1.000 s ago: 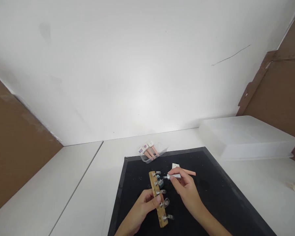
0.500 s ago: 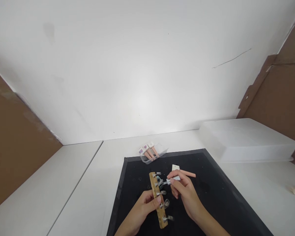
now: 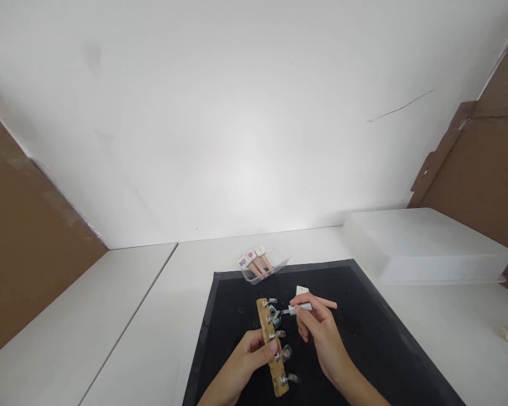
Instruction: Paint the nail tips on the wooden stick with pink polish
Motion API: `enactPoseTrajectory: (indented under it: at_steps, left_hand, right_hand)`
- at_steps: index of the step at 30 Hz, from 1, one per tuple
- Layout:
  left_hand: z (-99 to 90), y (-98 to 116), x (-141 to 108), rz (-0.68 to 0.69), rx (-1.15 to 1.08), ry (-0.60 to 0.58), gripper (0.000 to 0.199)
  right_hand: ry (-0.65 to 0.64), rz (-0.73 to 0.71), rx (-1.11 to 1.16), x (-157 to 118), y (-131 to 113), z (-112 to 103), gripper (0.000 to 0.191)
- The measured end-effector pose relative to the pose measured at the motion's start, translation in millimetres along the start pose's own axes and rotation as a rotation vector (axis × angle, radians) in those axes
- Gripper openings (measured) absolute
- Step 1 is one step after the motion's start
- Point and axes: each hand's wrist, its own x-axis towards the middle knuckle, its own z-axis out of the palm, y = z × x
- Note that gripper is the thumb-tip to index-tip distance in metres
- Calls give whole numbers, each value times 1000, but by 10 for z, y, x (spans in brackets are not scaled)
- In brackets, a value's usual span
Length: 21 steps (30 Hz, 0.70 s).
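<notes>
My left hand (image 3: 254, 355) is closed around the middle of a wooden strip (image 3: 276, 372), thumb on its front. Along the strip sit several small metal clips bearing clear nail tips (image 3: 286, 353). Between my fingers and thumb, my right hand (image 3: 319, 327) pinches the pale cap of a nail polish brush (image 3: 300, 308), its bristle end pointing left. Just beyond that tip, behind the strip's upper part, is a small teal bottle (image 3: 276, 317), partly hidden. Whether the brush touches the bottle or a nail tip is too small to tell.
A black mat (image 3: 228, 316) lies under my hands on the white table. Behind my right hand rests a pink-handled piece with a white end (image 3: 328, 303). A clear tray (image 3: 283, 264) with similar pieces stands at the back, a white box (image 3: 432, 248) at the right.
The brush has shifted slightly right and up relative to the strip, together with my right hand. My left hand keeps its hold on the strip. The whole view has tipped a little.
</notes>
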Motion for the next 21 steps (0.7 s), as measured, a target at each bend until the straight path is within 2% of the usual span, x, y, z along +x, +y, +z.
enactPoseTrajectory:
  at_steps: [7, 13, 17, 21]
  left_hand:
    - [13, 1, -3, 7, 24, -9, 46]
    - [21, 6, 15, 27, 14, -3, 43]
    - [26, 20, 11, 31, 22, -6, 43]
    - [22, 20, -5, 22, 17, 3, 44]
  right_hand:
    - [48, 3, 35, 25, 1, -25, 18]
    - [-11, 20, 129, -6, -16, -18, 20]
    - [-51, 26, 79, -19, -13, 1, 24]
    - [-34, 21, 1, -10, -7, 9, 24]
